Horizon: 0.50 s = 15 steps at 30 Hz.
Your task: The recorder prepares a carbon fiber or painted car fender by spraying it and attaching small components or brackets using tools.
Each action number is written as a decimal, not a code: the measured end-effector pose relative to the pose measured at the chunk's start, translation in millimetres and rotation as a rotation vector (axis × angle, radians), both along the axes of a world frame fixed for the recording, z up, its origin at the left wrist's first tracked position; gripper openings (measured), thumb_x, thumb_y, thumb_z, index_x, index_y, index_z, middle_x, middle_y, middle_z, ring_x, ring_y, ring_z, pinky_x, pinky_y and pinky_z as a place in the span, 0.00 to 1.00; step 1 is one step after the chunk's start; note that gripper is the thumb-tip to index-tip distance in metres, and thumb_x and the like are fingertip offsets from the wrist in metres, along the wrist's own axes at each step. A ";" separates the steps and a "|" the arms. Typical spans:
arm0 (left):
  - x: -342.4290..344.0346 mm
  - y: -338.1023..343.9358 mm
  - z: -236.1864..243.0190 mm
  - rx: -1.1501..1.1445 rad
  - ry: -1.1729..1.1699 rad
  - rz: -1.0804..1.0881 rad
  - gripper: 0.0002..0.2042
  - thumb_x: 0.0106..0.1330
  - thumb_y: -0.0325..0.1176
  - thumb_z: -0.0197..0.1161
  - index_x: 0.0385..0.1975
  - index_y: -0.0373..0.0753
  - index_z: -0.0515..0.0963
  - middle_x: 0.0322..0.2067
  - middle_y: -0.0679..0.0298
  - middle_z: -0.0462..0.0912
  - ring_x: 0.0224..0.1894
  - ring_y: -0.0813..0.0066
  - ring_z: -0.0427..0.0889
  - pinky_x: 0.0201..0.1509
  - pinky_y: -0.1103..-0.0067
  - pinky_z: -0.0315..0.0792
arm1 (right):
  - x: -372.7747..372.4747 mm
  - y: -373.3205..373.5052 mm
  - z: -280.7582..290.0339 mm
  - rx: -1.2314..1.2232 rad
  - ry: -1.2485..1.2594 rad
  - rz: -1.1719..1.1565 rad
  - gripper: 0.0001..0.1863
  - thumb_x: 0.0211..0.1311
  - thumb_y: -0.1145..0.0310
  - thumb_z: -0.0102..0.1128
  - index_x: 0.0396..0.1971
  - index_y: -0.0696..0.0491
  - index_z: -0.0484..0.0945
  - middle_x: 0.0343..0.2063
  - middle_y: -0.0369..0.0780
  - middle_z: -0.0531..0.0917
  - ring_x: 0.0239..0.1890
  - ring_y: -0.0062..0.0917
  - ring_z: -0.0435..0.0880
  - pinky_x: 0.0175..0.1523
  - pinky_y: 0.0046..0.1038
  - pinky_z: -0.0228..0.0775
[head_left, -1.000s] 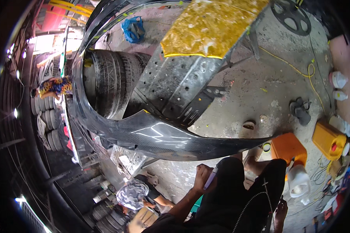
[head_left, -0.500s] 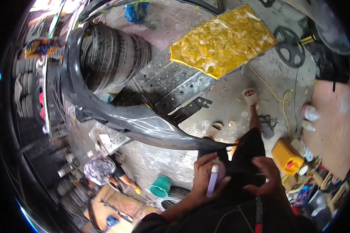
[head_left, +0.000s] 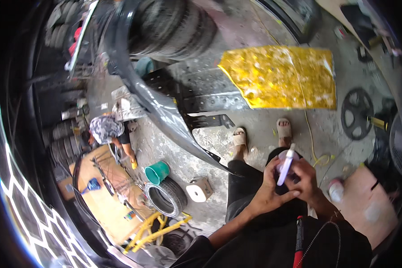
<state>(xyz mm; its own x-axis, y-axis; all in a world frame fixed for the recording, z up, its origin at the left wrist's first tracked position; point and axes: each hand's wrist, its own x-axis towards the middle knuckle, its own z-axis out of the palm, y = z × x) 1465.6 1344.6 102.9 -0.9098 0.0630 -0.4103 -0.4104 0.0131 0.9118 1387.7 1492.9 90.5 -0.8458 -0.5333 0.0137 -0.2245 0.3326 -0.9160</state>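
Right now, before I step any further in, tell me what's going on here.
A person's left hand holds a slim pale-purple tube with a white end above their lap; the right hand is close against it, its grip unclear. Ahead, a mottled yellow sheet lies on a dark, hole-dotted metal surface, near a glossy black curved panel. Another person is off to the left.

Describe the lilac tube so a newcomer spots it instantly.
Follow the glossy black curved panel to its tapering lower end, by the person's dark trousers. Just right of there, the left hand and right hand meet at a slim lilac tube. Its white upper end sets it apart from the rounder purplish item behind it.
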 end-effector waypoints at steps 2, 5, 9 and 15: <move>14.7 -8.6 -7.0 -0.103 -0.079 0.090 0.46 0.56 0.36 0.75 0.67 0.35 0.48 0.66 0.49 0.55 0.70 0.58 0.56 0.73 0.65 0.54 | -34.5 4.6 2.9 -0.013 0.004 -0.154 0.19 0.48 0.77 0.65 0.44 0.56 0.81 0.34 0.44 0.82 0.34 0.38 0.83 0.39 0.32 0.74; 87.7 -55.8 -38.9 -0.281 -0.299 0.333 0.29 0.65 0.38 0.66 0.62 0.35 0.62 0.59 0.51 0.71 0.63 0.61 0.69 0.66 0.69 0.65 | -91.3 8.3 -10.7 0.052 0.087 -0.245 0.17 0.49 0.80 0.62 0.42 0.57 0.80 0.33 0.41 0.81 0.31 0.25 0.80 0.36 0.24 0.71; 320.9 -124.6 -105.5 -0.660 -0.653 0.719 0.19 0.65 0.41 0.62 0.45 0.29 0.75 0.36 0.53 0.83 0.39 0.66 0.82 0.43 0.73 0.75 | -154.8 5.3 -69.8 -0.104 0.023 -0.237 0.19 0.58 0.80 0.57 0.51 0.57 0.75 0.37 0.41 0.81 0.39 0.23 0.80 0.44 0.25 0.73; 501.7 -74.5 -56.1 -0.228 -1.259 1.288 0.10 0.63 0.38 0.58 0.35 0.39 0.78 0.23 0.61 0.80 0.25 0.68 0.82 0.25 0.71 0.70 | -180.1 16.0 -87.1 -0.159 0.042 -0.308 0.22 0.61 0.73 0.63 0.55 0.61 0.71 0.49 0.45 0.80 0.52 0.27 0.78 0.56 0.27 0.70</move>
<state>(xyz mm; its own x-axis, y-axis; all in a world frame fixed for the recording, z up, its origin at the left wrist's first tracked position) 1967.3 1270.1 46.7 0.4875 -0.5015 -0.7147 -0.6305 -0.7685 0.1092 1207.6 1508.8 3.4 -0.9635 -0.2418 0.1146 -0.1747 0.2444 -0.9538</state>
